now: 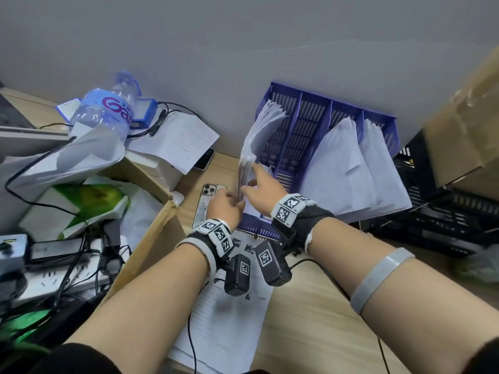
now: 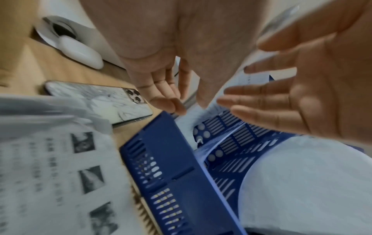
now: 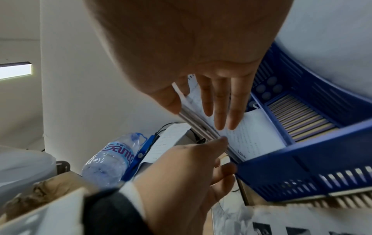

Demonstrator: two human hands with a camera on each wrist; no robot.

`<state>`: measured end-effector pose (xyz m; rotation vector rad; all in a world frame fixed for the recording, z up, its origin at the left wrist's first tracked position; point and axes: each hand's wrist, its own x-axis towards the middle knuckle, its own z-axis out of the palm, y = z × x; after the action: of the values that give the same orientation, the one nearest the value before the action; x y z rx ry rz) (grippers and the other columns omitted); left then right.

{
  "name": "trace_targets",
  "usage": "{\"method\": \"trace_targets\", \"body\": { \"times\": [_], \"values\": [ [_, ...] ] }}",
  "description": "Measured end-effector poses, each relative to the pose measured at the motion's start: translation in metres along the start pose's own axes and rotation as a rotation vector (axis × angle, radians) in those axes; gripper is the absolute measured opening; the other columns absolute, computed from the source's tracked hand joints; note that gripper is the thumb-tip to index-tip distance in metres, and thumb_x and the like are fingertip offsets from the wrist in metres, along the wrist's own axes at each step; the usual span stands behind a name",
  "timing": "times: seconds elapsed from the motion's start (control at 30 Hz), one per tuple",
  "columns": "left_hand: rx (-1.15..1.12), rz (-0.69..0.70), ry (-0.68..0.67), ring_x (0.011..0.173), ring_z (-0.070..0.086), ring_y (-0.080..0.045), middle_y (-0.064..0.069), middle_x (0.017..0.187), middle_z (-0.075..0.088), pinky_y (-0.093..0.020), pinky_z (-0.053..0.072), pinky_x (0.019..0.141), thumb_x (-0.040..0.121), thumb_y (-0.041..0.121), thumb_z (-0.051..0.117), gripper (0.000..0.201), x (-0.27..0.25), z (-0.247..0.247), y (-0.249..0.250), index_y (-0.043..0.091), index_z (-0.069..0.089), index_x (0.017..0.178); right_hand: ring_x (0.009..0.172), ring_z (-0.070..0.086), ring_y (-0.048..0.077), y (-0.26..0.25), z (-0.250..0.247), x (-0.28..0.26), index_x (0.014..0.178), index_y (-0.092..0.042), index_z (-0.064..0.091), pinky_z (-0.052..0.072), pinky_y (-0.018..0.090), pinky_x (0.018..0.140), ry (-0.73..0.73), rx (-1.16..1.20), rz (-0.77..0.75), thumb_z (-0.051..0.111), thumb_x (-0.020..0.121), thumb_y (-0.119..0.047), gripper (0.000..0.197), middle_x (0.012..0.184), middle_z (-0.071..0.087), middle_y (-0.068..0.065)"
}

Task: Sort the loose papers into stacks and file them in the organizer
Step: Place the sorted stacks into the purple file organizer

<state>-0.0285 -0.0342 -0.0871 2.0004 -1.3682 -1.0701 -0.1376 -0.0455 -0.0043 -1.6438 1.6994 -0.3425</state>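
A blue slotted organizer (image 1: 305,125) (image 2: 171,159) (image 3: 302,159) stands against the wall. A thick paper stack (image 1: 256,141) (image 3: 251,135) stands on edge in its leftmost slot, fanning at the top. My right hand (image 1: 260,184) (image 3: 217,101) holds the stack, straight fingers flat on its right face and thumb on the left. My left hand (image 1: 229,203) (image 2: 161,92) (image 3: 191,167) has straight fingers, fingertips touching the stack's left edge. Two white stacks (image 1: 340,168) (image 1: 383,168) lean in the right slots. A loose printed sheet (image 1: 229,319) (image 2: 50,167) lies under my wrists.
A phone (image 1: 206,203) (image 2: 100,101) lies face down left of the organizer. A water bottle (image 1: 105,112), bags, an open cardboard box (image 1: 151,238) and a power strip with cables (image 1: 54,276) crowd the left. Black crates (image 1: 432,206) and a big carton (image 1: 464,117) stand right.
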Motion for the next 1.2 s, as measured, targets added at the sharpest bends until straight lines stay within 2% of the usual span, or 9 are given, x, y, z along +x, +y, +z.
{"method": "trace_targets", "body": {
  "times": [0.2, 0.3, 0.4, 0.5, 0.63, 0.73, 0.87, 1.07, 1.2],
  "values": [
    [0.165, -0.116, -0.020, 0.113, 0.056, -0.036, -0.015, 0.127, 0.053, -0.044, 0.048, 0.098, 0.086, 0.020, 0.064, 0.034, -0.022, 0.001, -0.046, 0.016, 0.049, 0.115, 0.074, 0.068, 0.033, 0.056, 0.035, -0.015, 0.091, -0.016, 0.057, 0.059, 0.049, 0.076, -0.077, 0.149, 0.262, 0.047, 0.085, -0.019, 0.012, 0.087, 0.067, 0.013],
    [0.337, -0.232, -0.154, 0.123, 0.051, -0.037, -0.017, 0.136, 0.050, -0.041, 0.047, 0.100, 0.089, 0.023, 0.060, 0.055, -0.034, 0.003, -0.070, 0.015, 0.040, 0.140, 0.072, 0.068, 0.029, 0.088, 0.050, -0.051, 0.090, -0.003, 0.060, 0.057, 0.039, 0.073, -0.398, 0.112, 0.466, 0.045, 0.092, -0.013, 0.018, 0.085, 0.066, 0.015],
    [0.414, -0.293, -0.198, 0.134, 0.042, -0.035, -0.018, 0.146, 0.038, -0.041, 0.041, 0.105, 0.090, 0.019, 0.059, 0.066, -0.046, 0.007, -0.088, 0.011, 0.028, 0.148, 0.080, 0.063, 0.029, 0.121, 0.060, -0.080, 0.080, -0.012, 0.055, 0.054, 0.035, 0.079, -0.535, -0.098, 0.587, 0.055, 0.087, -0.027, 0.016, 0.090, 0.062, 0.010],
    [0.418, -0.294, -0.114, 0.142, 0.031, -0.032, -0.013, 0.154, 0.028, -0.043, 0.036, 0.110, 0.088, 0.017, 0.062, 0.074, -0.058, 0.016, -0.097, 0.013, 0.022, 0.151, 0.087, 0.069, 0.031, 0.145, 0.072, -0.093, 0.091, -0.008, 0.056, 0.057, 0.039, 0.080, -0.503, 0.091, 0.701, 0.056, 0.087, -0.026, 0.018, 0.108, 0.067, 0.014],
    [0.414, -0.331, -0.100, 0.146, 0.022, -0.033, -0.013, 0.159, 0.021, -0.045, 0.032, 0.116, 0.086, 0.020, 0.064, 0.084, -0.070, 0.030, -0.105, 0.013, 0.015, 0.153, 0.090, 0.071, 0.033, 0.150, 0.089, -0.104, 0.112, -0.001, 0.051, 0.059, 0.044, 0.059, -0.369, 0.468, 0.827, 0.064, 0.083, -0.023, 0.039, 0.111, 0.064, 0.015],
    [0.441, -0.306, -0.053, 0.143, 0.028, -0.034, -0.015, 0.154, 0.031, -0.045, 0.036, 0.111, 0.085, 0.022, 0.066, 0.079, -0.076, 0.026, -0.112, 0.009, 0.023, 0.150, 0.093, 0.066, 0.034, 0.149, 0.103, -0.107, 0.118, 0.001, 0.053, 0.060, 0.053, 0.075, -0.295, 0.545, 0.807, 0.069, 0.076, -0.021, 0.050, 0.102, 0.061, 0.016],
    [0.367, -0.282, -0.048, 0.137, 0.040, -0.035, -0.015, 0.148, 0.041, -0.043, 0.040, 0.110, 0.083, 0.019, 0.066, 0.075, -0.079, 0.017, -0.122, 0.008, 0.031, 0.148, 0.085, 0.060, 0.030, 0.147, 0.108, -0.111, 0.106, 0.000, 0.050, 0.049, 0.030, 0.068, -0.280, 0.395, 0.743, 0.069, 0.080, -0.030, 0.044, 0.099, 0.060, 0.013],
    [0.370, -0.258, -0.053, 0.130, 0.043, -0.026, -0.002, 0.135, 0.054, -0.045, 0.041, 0.107, 0.081, 0.028, 0.065, 0.058, -0.099, 0.006, -0.139, 0.025, 0.046, 0.136, 0.069, 0.055, 0.023, 0.150, 0.119, -0.109, 0.099, -0.007, 0.063, 0.039, 0.023, 0.053, -0.253, 0.405, 0.680, 0.069, 0.076, -0.017, 0.025, 0.089, 0.065, 0.007],
    [0.429, -0.233, -0.022, 0.136, 0.030, -0.031, -0.009, 0.147, 0.032, -0.043, 0.038, 0.106, 0.082, 0.029, 0.067, 0.071, -0.115, 0.007, -0.145, 0.023, 0.035, 0.144, 0.080, 0.060, 0.029, 0.146, 0.126, -0.108, 0.132, -0.003, 0.040, 0.051, 0.034, 0.063, -0.220, 0.426, 0.685, 0.071, 0.073, -0.029, 0.072, 0.120, 0.059, 0.016]
  ]
}}
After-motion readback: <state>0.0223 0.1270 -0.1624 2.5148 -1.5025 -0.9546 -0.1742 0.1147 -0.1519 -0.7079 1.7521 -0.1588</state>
